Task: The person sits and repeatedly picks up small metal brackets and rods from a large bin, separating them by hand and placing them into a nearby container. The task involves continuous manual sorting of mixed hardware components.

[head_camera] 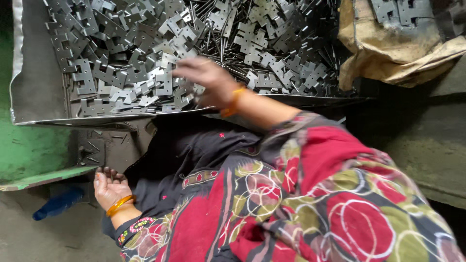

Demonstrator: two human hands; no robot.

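Observation:
A grey sheet-metal tray [39,92] holds a heap of several flat grey notched metal plates [121,73] and thin metal rods [221,41]. My right hand [206,80], with an orange bangle at the wrist, reaches over the tray's near rim. Its fingers are spread and rest on the plates near the front edge; the hand is motion-blurred and I see nothing gripped. My left hand [109,187], also with an orange bangle, lies low at the left, palm up and fingers half curled. Its fingertips touch a dark metal ledge [104,148] under the tray, and the palm is bare.
A brown sack [388,53] with more grey plates [400,12] sits at the top right. A green painted surface [29,150] runs along the left. A blue object [58,204] lies on the grey floor. My dark and red patterned clothing [310,204] fills the lower middle.

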